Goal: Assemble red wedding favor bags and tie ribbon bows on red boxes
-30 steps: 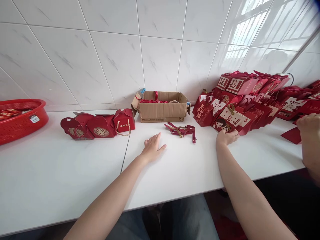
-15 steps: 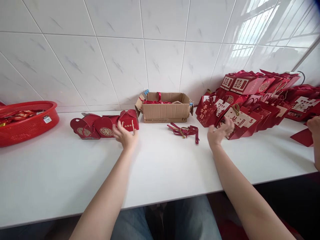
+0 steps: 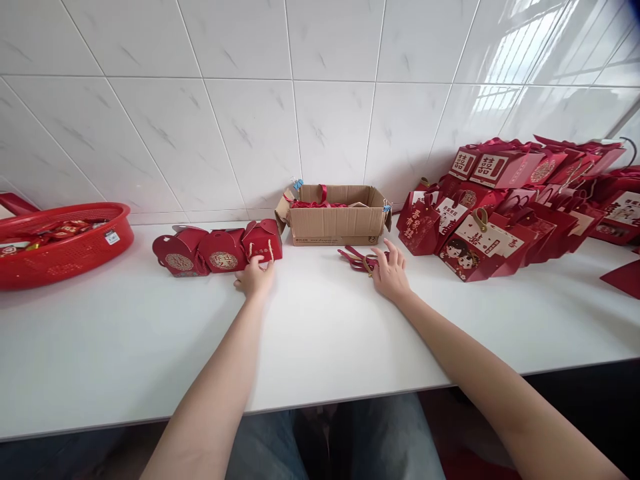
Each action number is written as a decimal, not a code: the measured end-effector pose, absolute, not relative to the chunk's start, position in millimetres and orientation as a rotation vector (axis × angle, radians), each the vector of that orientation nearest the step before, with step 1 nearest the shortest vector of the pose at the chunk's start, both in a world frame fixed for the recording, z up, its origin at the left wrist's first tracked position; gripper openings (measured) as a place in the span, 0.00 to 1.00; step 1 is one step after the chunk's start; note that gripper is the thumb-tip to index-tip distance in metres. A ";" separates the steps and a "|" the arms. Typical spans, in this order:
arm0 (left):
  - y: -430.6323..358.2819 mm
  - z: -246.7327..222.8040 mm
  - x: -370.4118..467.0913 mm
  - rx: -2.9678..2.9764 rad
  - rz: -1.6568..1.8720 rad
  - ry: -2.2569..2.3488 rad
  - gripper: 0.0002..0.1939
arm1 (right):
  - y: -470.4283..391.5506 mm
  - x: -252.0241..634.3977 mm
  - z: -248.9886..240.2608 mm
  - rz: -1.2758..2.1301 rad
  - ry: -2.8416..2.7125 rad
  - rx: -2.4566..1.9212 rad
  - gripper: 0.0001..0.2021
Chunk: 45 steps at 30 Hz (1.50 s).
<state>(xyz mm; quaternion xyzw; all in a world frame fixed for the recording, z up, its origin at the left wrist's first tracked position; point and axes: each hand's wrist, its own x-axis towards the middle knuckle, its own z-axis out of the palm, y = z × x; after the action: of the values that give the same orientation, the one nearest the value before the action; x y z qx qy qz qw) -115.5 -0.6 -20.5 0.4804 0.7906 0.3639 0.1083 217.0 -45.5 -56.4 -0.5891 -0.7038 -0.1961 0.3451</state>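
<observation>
Rope-handled red box (image 3: 265, 235) partly hidden by left hand (image 3: 255, 277); ribbon straps (image 3: 358, 259) partly covered by right hand (image 3: 391, 273); cardboard box (image 3: 334, 225) placed beyond, between hands.

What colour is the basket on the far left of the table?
The basket is bright red, seen best in the head view.
</observation>
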 end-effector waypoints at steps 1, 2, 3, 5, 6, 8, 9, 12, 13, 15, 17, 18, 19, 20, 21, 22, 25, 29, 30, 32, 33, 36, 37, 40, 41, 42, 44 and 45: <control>0.2 -20.9 -115.3 1.459 1.027 2.321 0.12 | -45.3 216.7 -56.5 -0.507 -1.846 -1.523 0.21; 1.0 -21.3 -115.0 1.496 0.990 2.318 0.11 | -45.2 216.3 -56.5 -0.498 -1.855 -1.524 0.21; 1.5 -21.7 -114.9 1.527 0.963 2.315 0.10 | -45.3 215.8 -56.3 -0.483 -1.853 -1.537 0.21; 1.9 -22.5 -114.8 1.576 0.939 2.303 0.09 | -46.0 215.0 -55.4 -0.448 -1.831 -1.573 0.21; 1.6 -22.8 -114.8 1.598 0.941 2.291 0.09 | -46.4 214.8 -54.8 -0.432 -1.823 -1.585 0.21; 0.4 -23.4 -114.0 1.643 0.974 2.252 0.10 | -47.0 214.9 -53.7 -0.404 -1.819 -1.595 0.21; -0.3 -23.7 -112.9 1.666 1.007 2.224 0.12 | -47.1 215.2 -53.2 -0.389 -1.819 -1.598 0.21; -2.0 -24.4 -107.0 1.749 1.162 2.084 0.15 | -46.5 216.9 -52.8 -0.334 -1.798 -1.617 0.21; -2.5 -24.2 -104.5 1.783 1.218 2.014 0.15 | -46.2 217.6 -52.9 -0.316 -1.791 -1.619 0.21; -4.4 -22.8 -100.3 1.846 1.306 1.873 0.17 | -45.7 218.8 -53.4 -0.294 -1.784 -1.608 0.21; -8.5 -19.1 -97.7 1.876 1.411 1.725 0.20 | -45.7 219.6 -54.0 -0.283 -1.776 -1.594 0.21; -11.4 -16.3 -96.9 1.877 1.487 1.640 0.21 | -45.8 219.8 -54.3 -0.278 -1.771 -1.590 0.21; -15.0 -13.1 -96.2 1.872 1.571 1.549 0.21 | -45.9 219.9 -54.6 -0.275 -1.765 -1.587 0.21; -18.8 -9.7 -95.4 1.866 1.654 1.452 0.21 | -46.1 219.9 -54.8 -0.274 -1.758 -1.585 0.20; -22.7 -6.3 -94.3 1.860 1.723 1.356 0.21 | -46.1 219.9 -55.0 -0.275 -1.753 -1.583 0.20; -26.4 -3.3 -92.7 1.852 1.769 1.273 0.20 | -46.1 219.9 -55.2 -0.279 -1.751 -1.581 0.20; -33.9 1.4 -85.9 1.760 1.756 1.109 0.21 | -45.5 220.3 -55.2 -0.297 -1.755 -1.573 0.19; -36.3 0.7 -77.8 1.542 1.571 0.948 0.23 | -45.1 220.9 -55.3 -0.311 -1.750 -1.570 0.19; -36.4 0.9 -76.9 1.522 1.542 0.923 0.24 | -45.4 220.8 -55.6 -0.311 -1.743 -1.572 0.18; -37.1 2.2 -76.1 1.520 1.514 0.899 0.25 | -46.4 219.8 -56.5 -0.321 -1.727 -1.572 0.18; -37.4 3.0 -76.2 1.520 1.504 0.893 0.25 | -46.9 218.9 -56.8 -0.333 -1.718 -1.568 0.17; -37.1 2.7 -76.4 1.519 1.509 0.923 0.25 | -46.0 213.9 -53.6 -0.377 -1.673 -1.545 0.15; -36.1 1.2 -76.1 1.513 1.530 0.954 0.24 | -44.0 211.6 -50.2 -0.385 -1.652 -1.539 0.15; -31.3 -7.2 -73.6 1.484 1.606 1.086 0.18 | -29.9 202.9 -30.3 -0.396 -1.618 -1.527 0.17; -29.5 -10.5 -72.3 1.477 1.616 1.129 0.16 | -22.2 199.6 -20.6 -0.405 -1.628 -1.524 0.18; -27.8 -13.5 -71.1 1.476 1.612 1.162 0.15 | -13.3 196.4 -9.9 -0.417 -1.650 -1.524 0.20; -25.2 -18.2 -69.3 1.477 1.582 1.205 0.17 | 7.1 190.5 12.3 -0.437 -1.706 -1.551 0.22; -24.4 -19.7 -68.9 1.477 1.565 1.220 0.18 | 17.9 188.1 22.8 -0.433 -1.731 -1.582 0.23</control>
<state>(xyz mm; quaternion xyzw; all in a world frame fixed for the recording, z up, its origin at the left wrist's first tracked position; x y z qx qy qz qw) -68.9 -24.4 -19.7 0.5642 0.4658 0.5976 0.3279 188.1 17.9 22.8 -0.6165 -0.6745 -0.1688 0.3695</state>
